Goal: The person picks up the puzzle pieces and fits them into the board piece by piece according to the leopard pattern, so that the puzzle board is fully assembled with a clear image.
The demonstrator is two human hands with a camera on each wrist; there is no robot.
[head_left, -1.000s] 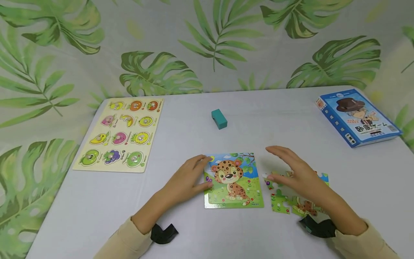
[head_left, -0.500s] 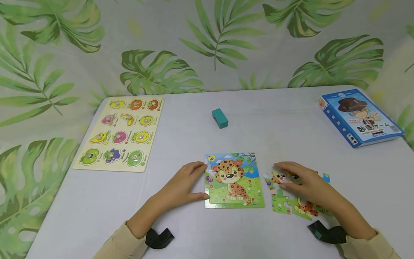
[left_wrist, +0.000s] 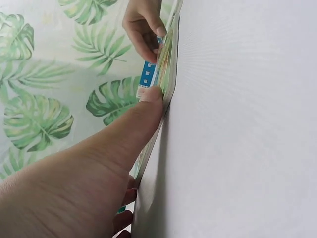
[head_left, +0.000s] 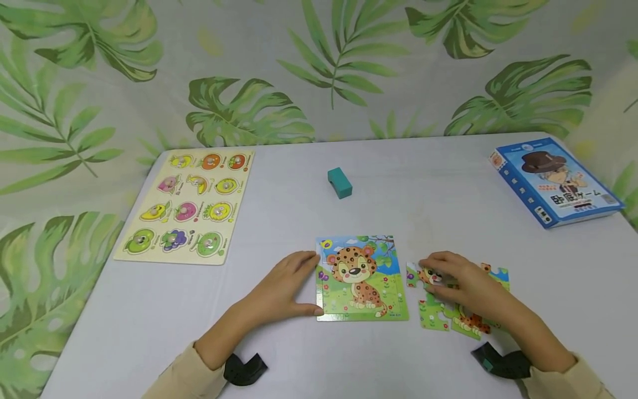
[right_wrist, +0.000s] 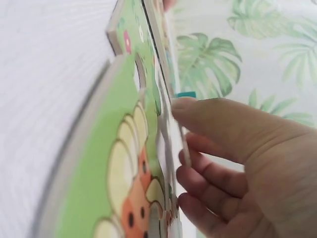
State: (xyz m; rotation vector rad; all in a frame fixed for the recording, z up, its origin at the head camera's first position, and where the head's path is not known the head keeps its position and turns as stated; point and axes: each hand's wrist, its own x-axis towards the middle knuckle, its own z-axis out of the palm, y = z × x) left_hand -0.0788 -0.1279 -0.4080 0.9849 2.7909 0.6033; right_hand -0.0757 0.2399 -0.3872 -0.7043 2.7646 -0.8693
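Observation:
A square puzzle board (head_left: 364, 288) with a leopard cub picture lies mid-table. My left hand (head_left: 281, 285) rests along its left edge, the thumb on the lower-left corner and the fingers near the upper left. The left wrist view shows that thumb (left_wrist: 148, 106) touching the board's rim. To the right, my right hand (head_left: 466, 277) pinches a jigsaw piece (head_left: 411, 275) with a purple butterfly and part of the cub's face between thumb and fingers. Below it lie other jigsaw pieces (head_left: 432, 317), partly hidden by the hand; green-and-orange pieces (right_wrist: 94, 163) loom close in the right wrist view.
A wooden fruit peg board (head_left: 206, 197) lies at the back left. A teal block (head_left: 340, 183) is behind the puzzle board. At the back right sits a blue box (head_left: 558, 183). A leaf-patterned cloth (head_left: 239, 66) hangs behind the white table.
My right hand has come down onto the loose pieces, and the pinched piece has shifted slightly away from those below. My left fingers and thumb have slid from the board's surface to its left edge.

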